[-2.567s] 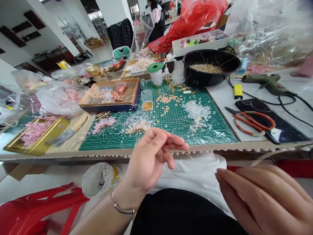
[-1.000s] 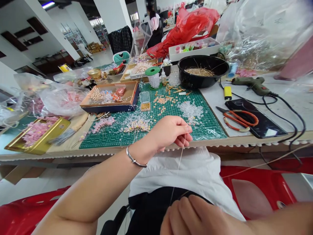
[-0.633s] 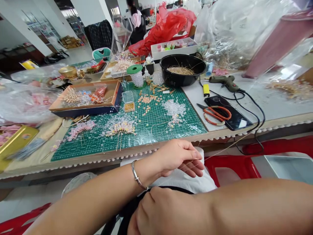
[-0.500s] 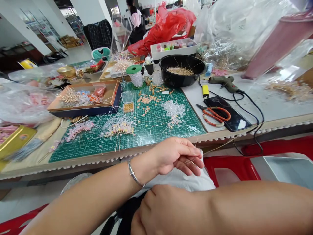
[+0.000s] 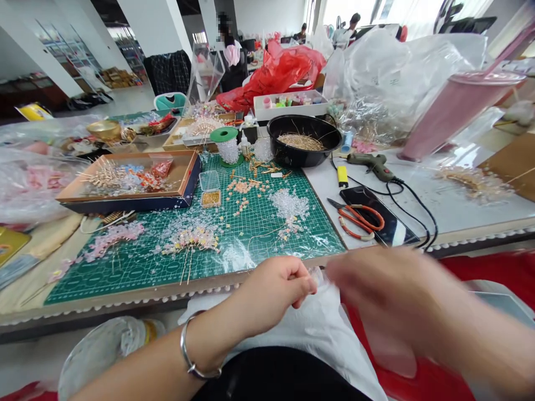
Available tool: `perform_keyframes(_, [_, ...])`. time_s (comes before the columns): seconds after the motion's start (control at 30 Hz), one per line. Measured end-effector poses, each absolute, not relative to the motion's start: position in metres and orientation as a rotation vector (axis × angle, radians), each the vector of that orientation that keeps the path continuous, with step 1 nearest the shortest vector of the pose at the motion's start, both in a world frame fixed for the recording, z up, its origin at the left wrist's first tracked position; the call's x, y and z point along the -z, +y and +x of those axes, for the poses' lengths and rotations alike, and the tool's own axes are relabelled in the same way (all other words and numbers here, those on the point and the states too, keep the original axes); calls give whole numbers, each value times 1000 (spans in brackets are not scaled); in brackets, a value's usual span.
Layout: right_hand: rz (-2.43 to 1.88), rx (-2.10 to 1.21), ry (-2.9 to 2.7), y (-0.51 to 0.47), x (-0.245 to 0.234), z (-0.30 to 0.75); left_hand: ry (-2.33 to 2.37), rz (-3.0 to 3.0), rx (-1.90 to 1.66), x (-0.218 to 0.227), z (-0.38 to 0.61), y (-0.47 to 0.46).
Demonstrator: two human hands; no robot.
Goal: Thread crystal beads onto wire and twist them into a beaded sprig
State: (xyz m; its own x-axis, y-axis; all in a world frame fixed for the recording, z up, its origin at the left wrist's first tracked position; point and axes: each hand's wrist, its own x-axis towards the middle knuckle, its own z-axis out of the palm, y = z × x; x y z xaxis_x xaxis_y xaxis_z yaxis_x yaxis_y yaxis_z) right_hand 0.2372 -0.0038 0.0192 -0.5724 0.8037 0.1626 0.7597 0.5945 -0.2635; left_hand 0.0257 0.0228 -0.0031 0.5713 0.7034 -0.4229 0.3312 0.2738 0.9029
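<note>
My left hand [image 5: 273, 292] hovers over a white cloth [image 5: 311, 331] on my lap, just below the table edge. Its fingers are pinched together; no wire shows between them in this frame. A silver bracelet [image 5: 190, 362] circles that wrist. My right hand [image 5: 388, 289] is beside it on the right, smeared by motion, so its fingers cannot be read. On the green cutting mat [image 5: 267, 236] in front lie a beaded hair ornament [image 5: 190, 239], clear beads and pink beads.
A black bowl [image 5: 292, 161] of gold wires stands behind the mat. Orange scissors [image 5: 359, 220] lie on a phone [image 5: 397, 234], with a glue gun [image 5: 371, 161] and cord beyond. A box tray [image 5: 186, 175] sits at left, a pink tumbler [image 5: 451, 111] at right. Other people sit far back.
My right hand has come up from my lap to beside the left hand and is moving fast. The left hand stays pinched. The camera has tilted up a little.
</note>
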Motion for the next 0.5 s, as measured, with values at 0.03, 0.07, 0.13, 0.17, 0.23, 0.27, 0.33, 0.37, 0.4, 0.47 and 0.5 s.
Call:
perform_keyframes(0.03, [-1525, -110, -2487, 14, -19, 257, 990, 1288, -318, 9, 26, 21])
perform_keyframes(0.07, [-1728, -14, -2420, 33, -16, 275, 985, 1248, -318, 14, 26, 19])
perform_keyframes(0.13, [-1989, 51, -2403, 65, -3, 301, 979, 1156, -315, 22, 28, 17])
perform_keyframes(0.17, [-2061, 30, -2428, 78, 7, 309, 972, 1108, -310, 24, 29, 17])
perform_keyframes(0.23, [-2157, -6, -2443, 93, 24, 316, 944, 1023, -298, 26, 31, 17])
perform_keyframes(0.27, [-2182, -27, -2439, 97, 30, 316, 928, 986, -291, 25, 32, 17])
perform_keyframes(0.33, [-2214, -56, -2387, 101, 34, 314, 902, 924, -287, 24, 33, 18])
perform_keyframes(0.37, [-2224, -64, -2337, 101, 32, 314, 894, 897, -291, 23, 33, 18])
perform_keyframes(0.4, [-2227, -72, -2270, 99, 28, 314, 890, 875, -296, 22, 34, 19])
perform_keyframes(0.47, [-2195, -98, -2110, 84, 17, 319, 890, 839, -316, 21, 35, 20])
perform_keyframes(0.5, [-2155, -125, -2025, 70, 13, 322, 894, 824, -329, 21, 35, 21])
